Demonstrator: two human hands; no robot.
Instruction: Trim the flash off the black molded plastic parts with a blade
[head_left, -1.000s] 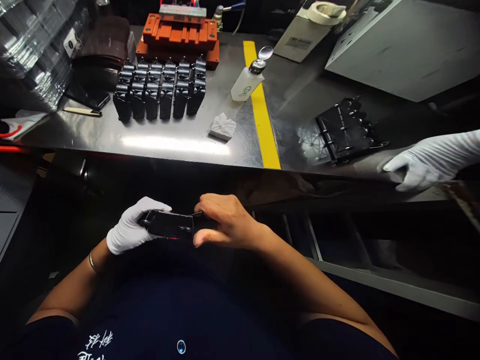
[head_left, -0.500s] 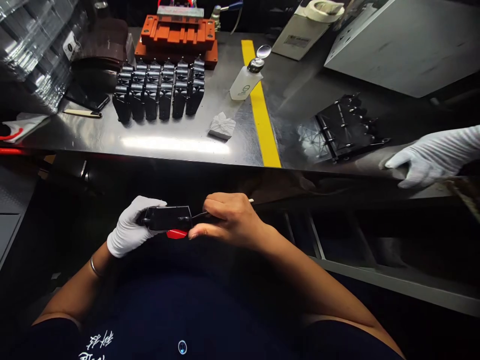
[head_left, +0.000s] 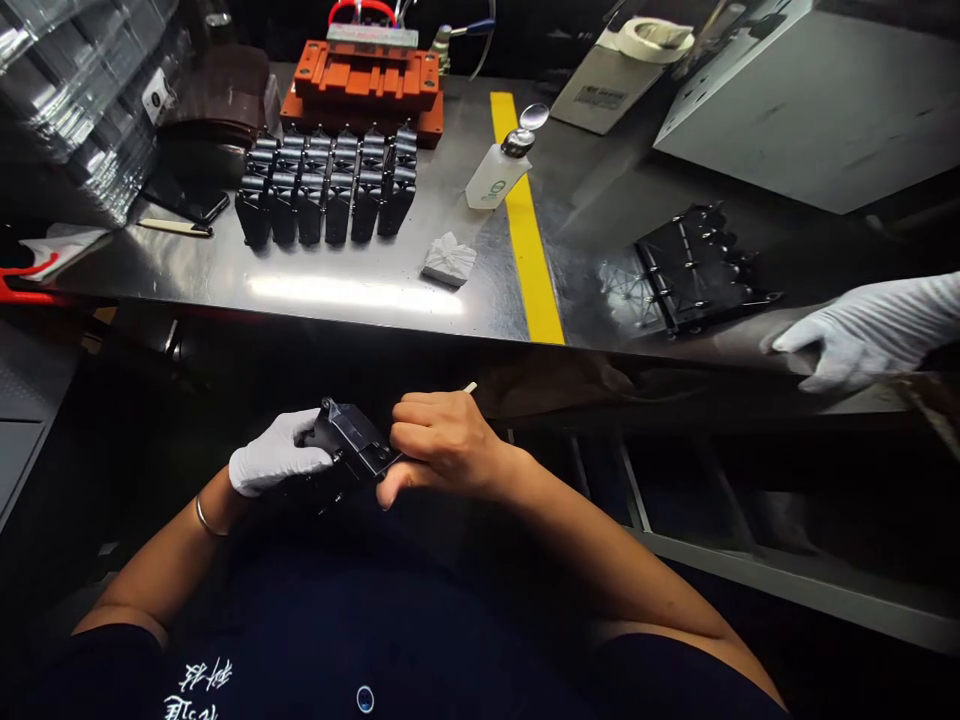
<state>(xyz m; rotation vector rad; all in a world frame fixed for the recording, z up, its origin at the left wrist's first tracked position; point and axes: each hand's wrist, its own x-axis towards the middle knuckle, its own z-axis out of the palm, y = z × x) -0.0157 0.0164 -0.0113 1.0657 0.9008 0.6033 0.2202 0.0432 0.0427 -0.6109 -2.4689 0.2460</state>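
Note:
My left hand [head_left: 277,455], in a white glove, is closed around one end of a black moulded plastic part [head_left: 358,436] in front of my body. The part is tilted, its flat face slanting down to the right. My bare right hand [head_left: 446,445] is beside the part's right end, fingers curled around a thin tool [head_left: 470,388] whose pale end sticks out above the knuckles. The tool's working end is hidden by the fingers and the part. My right thumb lies near the part's lower right edge.
Several similar black parts [head_left: 327,190] stand in a row on the metal table [head_left: 360,292], before an orange fixture [head_left: 367,75]. Nearby are a white bottle [head_left: 495,178], folded white tissue [head_left: 448,260], and a cream pen-like stick [head_left: 176,228]. A co-worker's gloved hand [head_left: 862,335] is right, by another black part [head_left: 694,262].
The black part has turned from level to slanting, and the red piece seen under it no longer shows. My right hand has shifted slightly left. The camera view has moved a little.

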